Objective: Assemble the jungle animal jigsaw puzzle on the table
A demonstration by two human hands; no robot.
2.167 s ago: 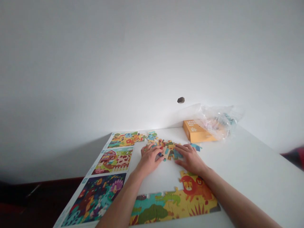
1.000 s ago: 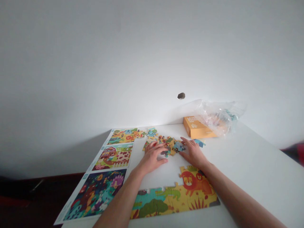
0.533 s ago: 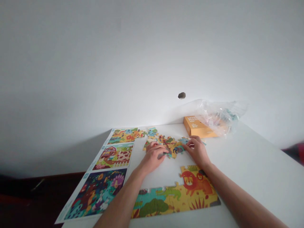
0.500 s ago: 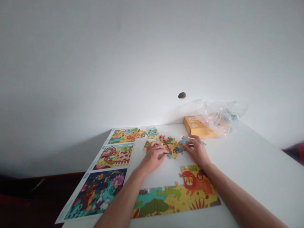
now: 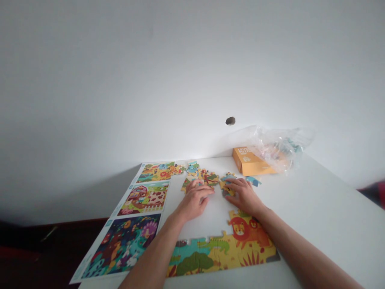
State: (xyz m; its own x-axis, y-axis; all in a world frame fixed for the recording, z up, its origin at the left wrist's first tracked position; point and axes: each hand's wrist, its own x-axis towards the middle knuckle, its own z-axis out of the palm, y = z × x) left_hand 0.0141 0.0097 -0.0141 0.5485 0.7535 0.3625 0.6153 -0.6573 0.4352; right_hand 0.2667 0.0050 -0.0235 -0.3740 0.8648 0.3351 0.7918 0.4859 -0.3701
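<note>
We note a smooth table (image 5: 315,216), matt card puzzle pieces (image 5: 197,261), a left-edge paper sheet (image 5: 142,200) and a far-corner glossy plastic bag (image 5: 278,148).

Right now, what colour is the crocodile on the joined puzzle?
The crocodile is green, seen best in the head view.

White tabletop (image 5: 319,212) set against pale wall (image 5: 168,80), pierced by dark hole (image 5: 230,121) above far edge. Soft shadow (image 5: 116,188) cast on wall past left edge; dim, dark area (image 5: 51,257) seen below.
</note>
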